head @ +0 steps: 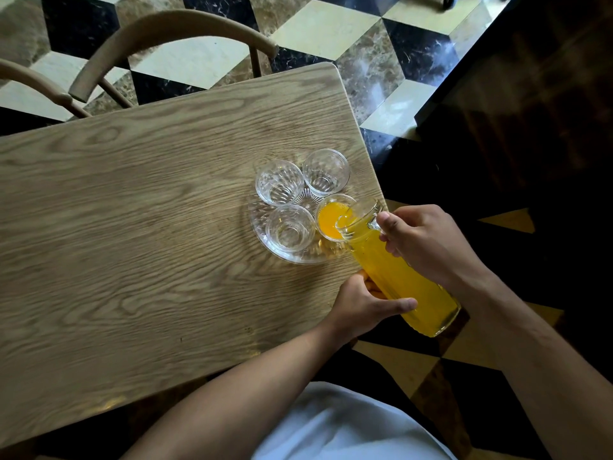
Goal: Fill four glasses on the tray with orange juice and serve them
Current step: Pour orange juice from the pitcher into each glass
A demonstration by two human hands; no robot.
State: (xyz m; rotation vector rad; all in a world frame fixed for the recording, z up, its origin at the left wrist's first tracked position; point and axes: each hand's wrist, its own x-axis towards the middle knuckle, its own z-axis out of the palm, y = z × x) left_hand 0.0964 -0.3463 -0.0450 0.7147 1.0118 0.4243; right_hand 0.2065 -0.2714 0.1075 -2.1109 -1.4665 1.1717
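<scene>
Four glasses (290, 228): one holds juice (328, 220), three empty.

A light oak-grain worktop (139, 207) with rounded corners fills the left and centre of the frame. Beyond its far edge, in the upper left, stands a wooden chair (166, 38) with a curved back rail, and part of a second curved rail (36, 88) shows at the far left edge. The floor (331, 34) is marble tile in a cube pattern of cream, brown and black. A dark wooden cabinet (530, 104) occupies the upper right. White cloth (348, 429) shows at bottom centre.
</scene>
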